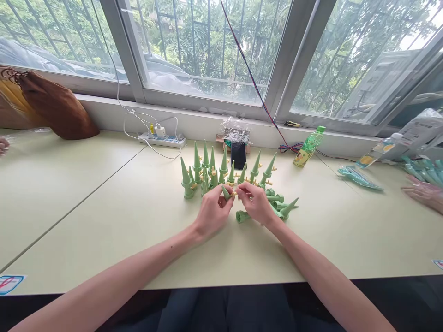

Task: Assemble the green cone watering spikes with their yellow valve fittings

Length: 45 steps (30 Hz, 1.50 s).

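Left hand: The left hand [214, 207] curls around a green spike [226, 192], pinching it above the table, tip tilted up and leftward. A loose pinch could let this smooth-looking cone turn or slip.
Right hand: The right hand [256, 200] has thumb and fingertips drawn together, apparently pinching a small yellow piece [234, 193] beside the spike. Whether the two parts are joined is too small to tell. A crooked push could set it askew; something so small could also drop among the others.
Standing spikes: Upright green cones with yellow side stems [187, 182] crowd just beyond the hands. A knuckle brushing one could topple its neighbours.
Lying parts: Green tubes [242, 216] lie loosely near and partly behind the right wrist. Being round, they could roll if the forearm nudges them.
Table: On the pale tabletop [121, 240], a dark phone [238, 154] lies behind the cones, where a falling one could strike it.
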Available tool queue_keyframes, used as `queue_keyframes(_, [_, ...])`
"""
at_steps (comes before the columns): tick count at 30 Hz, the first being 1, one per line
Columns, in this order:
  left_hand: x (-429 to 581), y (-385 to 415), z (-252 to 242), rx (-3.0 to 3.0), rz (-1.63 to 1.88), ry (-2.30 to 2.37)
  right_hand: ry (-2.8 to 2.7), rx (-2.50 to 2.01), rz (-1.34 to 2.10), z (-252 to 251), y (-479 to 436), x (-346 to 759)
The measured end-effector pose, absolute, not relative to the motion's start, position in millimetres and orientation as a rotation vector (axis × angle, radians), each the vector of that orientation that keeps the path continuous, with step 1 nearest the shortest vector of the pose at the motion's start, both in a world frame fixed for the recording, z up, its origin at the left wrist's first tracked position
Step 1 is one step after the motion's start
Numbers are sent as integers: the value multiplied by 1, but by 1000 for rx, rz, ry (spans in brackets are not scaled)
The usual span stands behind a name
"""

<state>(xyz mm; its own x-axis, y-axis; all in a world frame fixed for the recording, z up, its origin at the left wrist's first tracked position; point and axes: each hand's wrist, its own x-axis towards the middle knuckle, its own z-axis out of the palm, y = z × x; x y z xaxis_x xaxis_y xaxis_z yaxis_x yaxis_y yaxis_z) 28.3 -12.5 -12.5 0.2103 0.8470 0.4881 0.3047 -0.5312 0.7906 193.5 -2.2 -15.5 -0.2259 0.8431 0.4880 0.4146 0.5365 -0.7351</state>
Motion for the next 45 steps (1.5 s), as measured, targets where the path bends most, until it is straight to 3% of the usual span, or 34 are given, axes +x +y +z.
queue_keyframes(15, [27, -9, -24, 2136, 1303, 992, -1852, -1163, 468, -16, 0, 194])
queue_keyframes(31, [27, -12, -11, 1825, 1278, 1018, -1864, -1074, 587, -15, -2, 194])
queue_keyframes(45, [26, -11, -22, 2110, 1278, 1021, -1884, -1140, 461, -16, -1, 194])
